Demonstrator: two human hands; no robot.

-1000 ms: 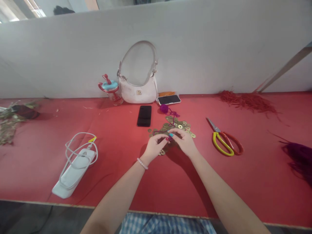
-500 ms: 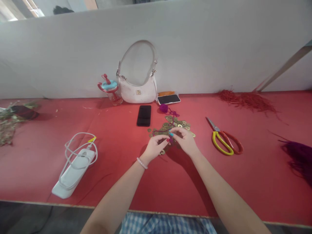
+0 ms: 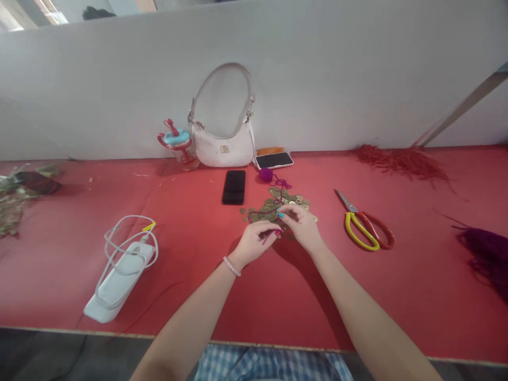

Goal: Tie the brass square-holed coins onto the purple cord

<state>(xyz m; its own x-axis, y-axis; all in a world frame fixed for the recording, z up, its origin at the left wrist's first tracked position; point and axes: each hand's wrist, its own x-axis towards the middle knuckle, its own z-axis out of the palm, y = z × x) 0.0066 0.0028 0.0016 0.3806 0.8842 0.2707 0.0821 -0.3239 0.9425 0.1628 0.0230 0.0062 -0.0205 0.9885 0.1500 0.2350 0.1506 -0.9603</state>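
Note:
Over a pile of brass-coloured coins with holes [image 3: 296, 199], my two hands work close together. My left hand [image 3: 257, 241] is closed in a pinch on purple yarn [image 3: 264, 212], and a short end hangs below its thumb. My right hand [image 3: 301, 225], thumb and forefinger pressed together, pinches the yarn just to the right; whether a coin is also between these fingers cannot be made out. From the hands the strand loops left over the coins and also runs back toward a small purple yarn ball [image 3: 265, 175].
Scissors with yellow and red handles [image 3: 363, 225] lie right of the coins. Behind are a black phone [image 3: 234, 187], a white-edged phone [image 3: 273, 160], a handbag [image 3: 224, 145] and a lidded cup [image 3: 182, 151]. A white power strip [image 3: 121, 286] with cable lies left, purple yarn [image 3: 486, 254] far right.
My left fingers have shifted slightly right, nearer the right hand, and a yarn end now shows under the left thumb. The right hand stays almost in place, still pinched.

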